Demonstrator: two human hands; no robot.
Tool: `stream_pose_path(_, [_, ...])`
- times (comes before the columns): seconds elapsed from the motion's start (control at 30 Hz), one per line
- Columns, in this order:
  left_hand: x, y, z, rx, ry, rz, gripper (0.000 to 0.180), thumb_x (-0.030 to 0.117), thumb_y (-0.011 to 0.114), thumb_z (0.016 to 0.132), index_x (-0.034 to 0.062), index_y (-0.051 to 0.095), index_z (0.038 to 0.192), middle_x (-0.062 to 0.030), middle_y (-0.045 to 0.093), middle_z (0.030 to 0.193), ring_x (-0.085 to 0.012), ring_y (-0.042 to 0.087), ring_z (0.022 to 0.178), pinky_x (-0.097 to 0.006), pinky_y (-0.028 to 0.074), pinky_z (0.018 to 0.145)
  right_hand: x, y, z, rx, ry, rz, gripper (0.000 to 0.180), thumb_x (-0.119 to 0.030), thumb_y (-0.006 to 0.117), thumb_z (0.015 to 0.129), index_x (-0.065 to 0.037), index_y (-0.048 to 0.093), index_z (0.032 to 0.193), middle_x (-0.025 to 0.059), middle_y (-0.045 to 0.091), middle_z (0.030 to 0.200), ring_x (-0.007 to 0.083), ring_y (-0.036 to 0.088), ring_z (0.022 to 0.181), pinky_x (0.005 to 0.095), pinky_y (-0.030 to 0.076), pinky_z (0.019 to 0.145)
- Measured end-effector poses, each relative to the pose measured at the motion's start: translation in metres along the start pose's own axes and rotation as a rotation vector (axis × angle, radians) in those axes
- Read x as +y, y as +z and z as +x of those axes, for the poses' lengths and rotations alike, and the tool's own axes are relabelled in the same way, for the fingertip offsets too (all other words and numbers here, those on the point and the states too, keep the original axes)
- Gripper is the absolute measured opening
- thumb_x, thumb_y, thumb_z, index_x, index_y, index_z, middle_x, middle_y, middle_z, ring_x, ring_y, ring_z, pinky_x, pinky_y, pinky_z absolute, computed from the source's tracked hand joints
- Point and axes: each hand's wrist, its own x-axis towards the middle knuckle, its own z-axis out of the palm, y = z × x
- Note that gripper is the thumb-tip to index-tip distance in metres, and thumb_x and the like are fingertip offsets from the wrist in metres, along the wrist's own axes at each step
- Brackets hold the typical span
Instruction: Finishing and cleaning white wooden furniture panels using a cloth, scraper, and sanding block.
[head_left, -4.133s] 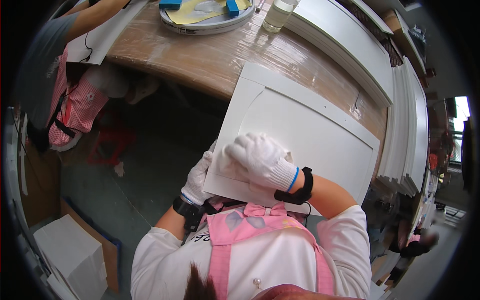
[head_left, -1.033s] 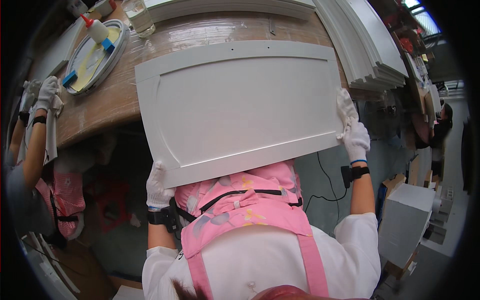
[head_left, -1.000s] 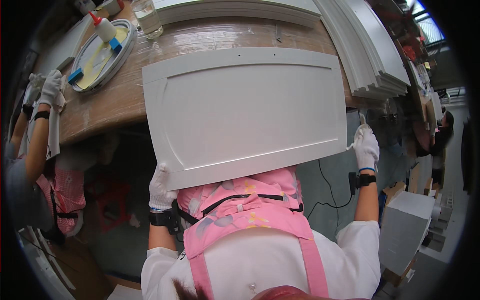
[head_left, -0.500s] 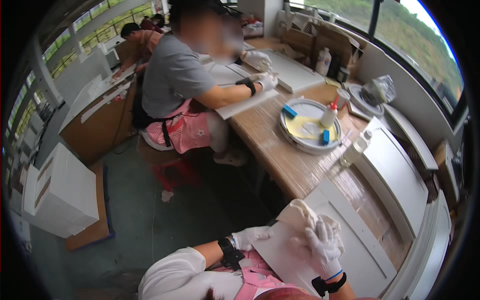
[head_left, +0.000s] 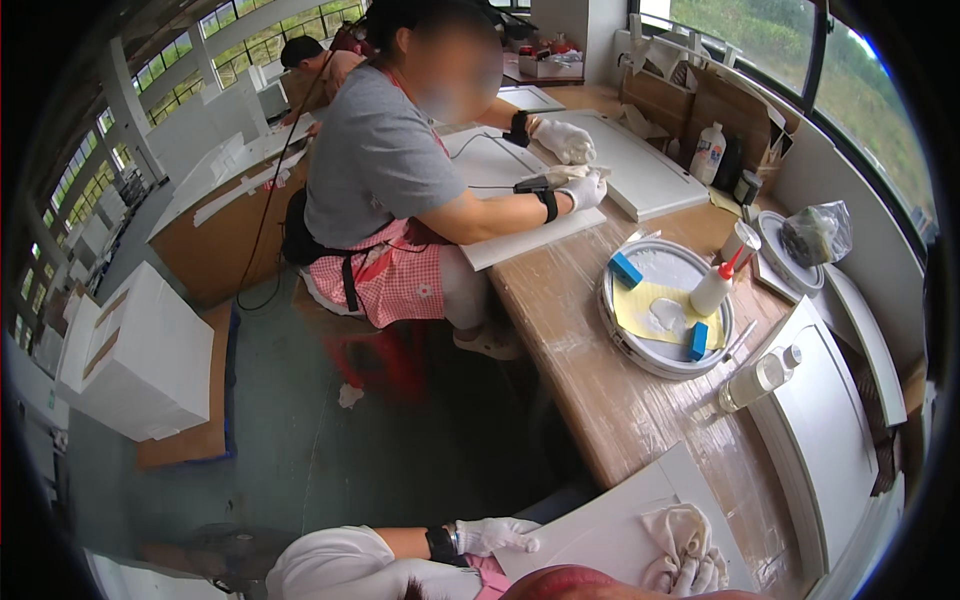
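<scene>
A flat white panel (head_left: 590, 530) with a raised border strip lies tilted at the table's near edge, close to my body. My left hand (head_left: 497, 537), in a white knitted glove, grips the panel's left edge, thumb on top. My right hand (head_left: 702, 577), gloved too and partly cut off by the lower rim, has its fingers on a bunched cream cloth (head_left: 678, 535) that rests on the panel's face. Parts of the panel's near side are hidden by my body and the frame's edge.
On the plastic-wrapped table (head_left: 560, 330) stand a round lid (head_left: 607, 318) with blue blocks, a red-tipped bottle (head_left: 712, 290) and a clear bottle (head_left: 757, 380). White panels (head_left: 810, 420) lie at right. A co-worker (head_left: 385, 150) sits across, wiping a panel. A white box (head_left: 150, 350) is at left.
My view has shifted, so the table and co-worker sit lower and further right in it. The cloth under my right hand is now more bunched. My left hand stays at the panel's edge.
</scene>
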Motion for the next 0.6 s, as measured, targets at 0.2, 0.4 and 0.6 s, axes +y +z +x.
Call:
stream_pose_path(0.2, [0.013,0.015,-0.002,0.079,-0.149,0.170,0.066,0.028,0.068,0.093,-0.0017,0.040,0.145,-0.0090,0.052,0.140,-0.0151,0.050,0.125,-0.031,0.041,0.106,0.032,0.041,-0.007,0.004,0.043,0.019,0.043,-0.032,0.061,0.091,-0.004,0.062,0.124,0.0220,0.059,0.117,0.0420,0.057,0.109,0.0530,0.049,0.091])
stream_pose_path(0.4, [-0.002,-0.009,0.009,-0.082,-0.061,-0.054,0.064,0.021,0.065,0.095,-0.0029,0.036,0.147,-0.0096,0.049,0.144,-0.0157,0.047,0.129,-0.031,0.038,0.110,0.020,0.047,-0.007,-0.008,-0.034,-0.033,0.046,-0.037,0.060,0.091,-0.005,0.063,0.124,0.0211,0.059,0.116,0.0395,0.057,0.107,0.0546,0.049,0.089])
stream_pose_path(0.6, [0.014,-0.014,0.012,-0.075,-0.171,-0.052,0.068,0.019,0.070,0.091,-0.0028,0.037,0.146,-0.0095,0.051,0.143,-0.0164,0.049,0.129,-0.031,0.039,0.109,0.023,0.054,-0.008,-0.028,-0.042,-0.106,0.045,-0.036,0.059,0.091,-0.006,0.063,0.124,0.0194,0.060,0.113,0.0386,0.058,0.104,0.0539,0.050,0.089])
